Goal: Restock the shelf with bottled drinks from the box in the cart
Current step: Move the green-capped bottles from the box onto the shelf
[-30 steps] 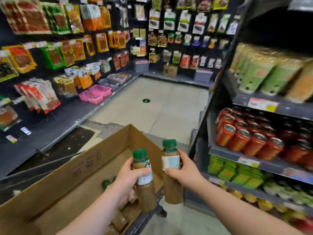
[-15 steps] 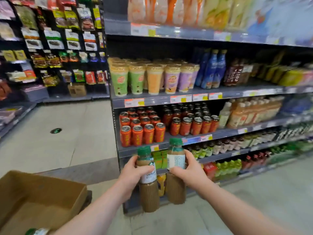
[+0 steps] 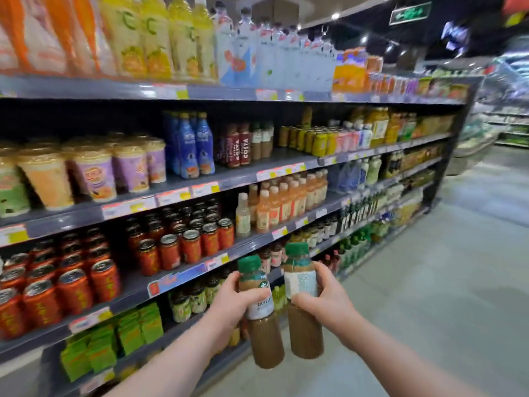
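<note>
Orange cans at eight o'clock; pastel lidded cups at nine; blue bottles at ten; green exit sign at one; grey floor at four.

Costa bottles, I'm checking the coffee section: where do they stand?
Head view, left of centre: the Costa bottles stand on the second-highest shelf, just right of the blue bottles.

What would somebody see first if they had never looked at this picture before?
First, the two hands low in the middle: the left hand grips the left bottle and the right hand grips the right bottle, both brown with green caps, side by side before the shelves. Then orange-red cans crowd the lower left, and yellow bottles line the top shelf.
</note>
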